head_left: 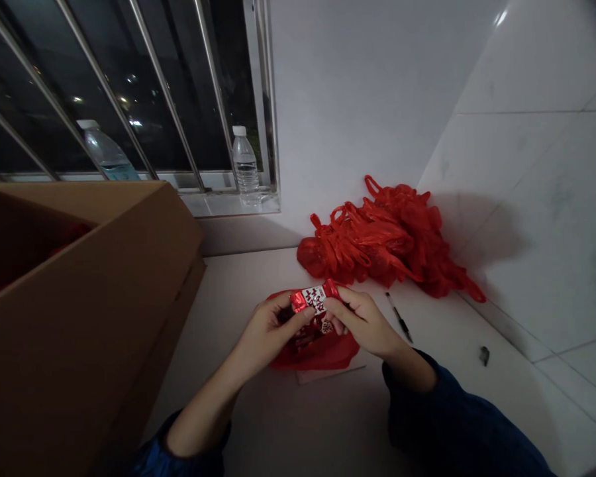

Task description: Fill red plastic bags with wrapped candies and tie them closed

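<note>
Between my two hands is a small red-and-white wrapped snack packet [314, 298] with dark printed characters. My left hand [273, 329] pinches its left end, thumb on top. On its right end, the thumb and fingers of my right hand [365, 319] are closed. Just below the packet lies an opened red plastic bag [330, 352], with more dark red wrapped pieces partly visible in it. My hands cover part of those pieces, so their kind is hard to make out.
A large cardboard box [89, 298] stands at the left. Red plastic bags [382, 238] are heaped against the wall. A black pen [400, 318] and a small dark object [484, 356] lie at the right. Water bottles [246, 165] stand by the barred window. Something flat and pale [328, 375] shows under the bag.
</note>
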Available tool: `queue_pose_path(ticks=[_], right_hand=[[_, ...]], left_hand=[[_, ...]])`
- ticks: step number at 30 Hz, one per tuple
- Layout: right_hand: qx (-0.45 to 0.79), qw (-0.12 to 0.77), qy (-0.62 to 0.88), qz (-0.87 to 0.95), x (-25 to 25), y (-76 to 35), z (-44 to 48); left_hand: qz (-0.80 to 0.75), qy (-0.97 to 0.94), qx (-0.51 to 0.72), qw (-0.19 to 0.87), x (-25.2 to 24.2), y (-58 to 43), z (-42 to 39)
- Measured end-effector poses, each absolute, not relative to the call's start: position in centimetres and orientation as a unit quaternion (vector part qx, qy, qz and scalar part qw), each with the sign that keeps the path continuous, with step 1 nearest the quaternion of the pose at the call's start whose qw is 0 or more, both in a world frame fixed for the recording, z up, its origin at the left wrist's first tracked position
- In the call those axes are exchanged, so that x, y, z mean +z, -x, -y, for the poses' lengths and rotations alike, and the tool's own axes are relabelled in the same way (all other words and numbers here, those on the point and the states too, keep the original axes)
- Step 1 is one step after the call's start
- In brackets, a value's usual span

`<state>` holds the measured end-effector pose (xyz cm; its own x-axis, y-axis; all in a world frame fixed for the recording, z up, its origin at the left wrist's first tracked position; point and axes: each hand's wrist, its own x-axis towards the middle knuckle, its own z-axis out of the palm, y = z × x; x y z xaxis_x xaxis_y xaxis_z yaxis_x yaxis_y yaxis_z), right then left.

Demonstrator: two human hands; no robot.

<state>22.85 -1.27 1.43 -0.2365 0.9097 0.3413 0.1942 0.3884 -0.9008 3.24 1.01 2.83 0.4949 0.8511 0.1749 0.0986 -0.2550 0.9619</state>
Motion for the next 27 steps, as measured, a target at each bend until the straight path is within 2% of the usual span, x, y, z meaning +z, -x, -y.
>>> queue_pose_path(ticks=[8, 13, 21, 24, 27], right_hand=[[0.467, 0.458, 0.378, 0.655, 1.2, -22.9, 0.9], [0.455, 0.472, 0.378, 0.653, 1.4, -22.8, 0.9], [0.366, 0.423, 0.456, 0.692, 0.5, -22.6, 0.6], [0.294, 0.388, 0.497, 0.718, 0.1, -23.1, 0.2], [0.244, 0.326, 0.522, 0.75, -0.1, -23.7, -0.1]], left_hand=[[-0.337, -0.691, 0.356, 0.531, 3.4, -2.8, -1.1], [-0.33, -0.726, 0.325, 0.509, 3.3, -2.6, -1.2], [-0.418, -0.783, 0.332, 0.318, 2.8, -1.8, -2.4], [-0.466, -0.804, 0.279, 0.243, 2.4, -1.4, -3.0], [-0.514, -0.822, 0.163, 0.184, 1.5, -1.5, -3.3]])
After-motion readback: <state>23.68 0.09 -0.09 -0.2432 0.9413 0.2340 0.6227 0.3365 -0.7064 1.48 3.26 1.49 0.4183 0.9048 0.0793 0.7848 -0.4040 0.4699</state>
